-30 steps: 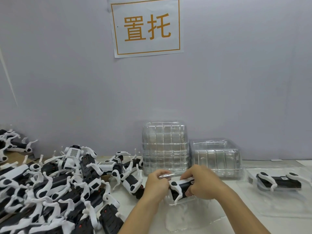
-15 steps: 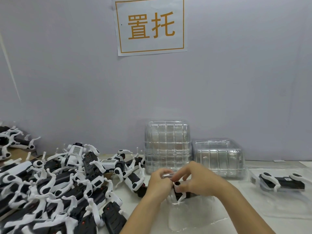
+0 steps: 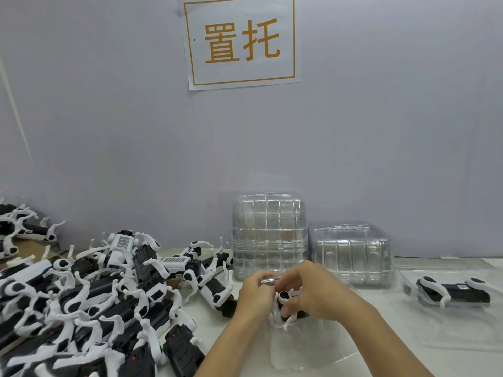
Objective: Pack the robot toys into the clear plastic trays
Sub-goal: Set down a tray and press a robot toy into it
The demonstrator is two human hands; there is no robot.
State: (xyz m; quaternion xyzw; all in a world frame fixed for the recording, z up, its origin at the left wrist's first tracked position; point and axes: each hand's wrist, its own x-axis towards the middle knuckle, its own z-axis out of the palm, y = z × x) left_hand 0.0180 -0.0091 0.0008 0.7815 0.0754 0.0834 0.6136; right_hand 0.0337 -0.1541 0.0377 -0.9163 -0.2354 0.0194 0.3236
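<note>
Both hands on one robot toy [image 3: 285, 297] at table centre. Left hand [image 3: 254, 293] has fingers curled in at the toy's left end; it pinches something there, but exactly which part is hidden behind the knuckles. Right hand [image 3: 310, 291] is curled over the toy's top and right side, thumb tip under the round black joint, fingers wrapped round the body. Only a black joint and a few white legs of the toy show between the hands. The toy sits over a clear tray [image 3: 304, 341] lying flat on the table [image 3: 239, 346]; cannot tell whether it's seated in the tray's pocket or held just above.

Left to right:
- Far left: big heap of loose toys [image 3: 89, 300], black bodies, white legs, tangled together, reaching close to the left forearm. A few more sit on a brown surface at the left edge.
- Behind the hands: tall stack of trays [image 3: 268, 235] against the wall.
- Just right of that: shorter stack [image 3: 351, 254], touching or nearly touching the tall one.
- Far right: packed toy [image 3: 451, 293] lying on its side in a second tray [image 3: 446, 330], well apart from the hands.

On the wall above: white sign [image 3: 241, 42], orange border, orange characters.
</note>
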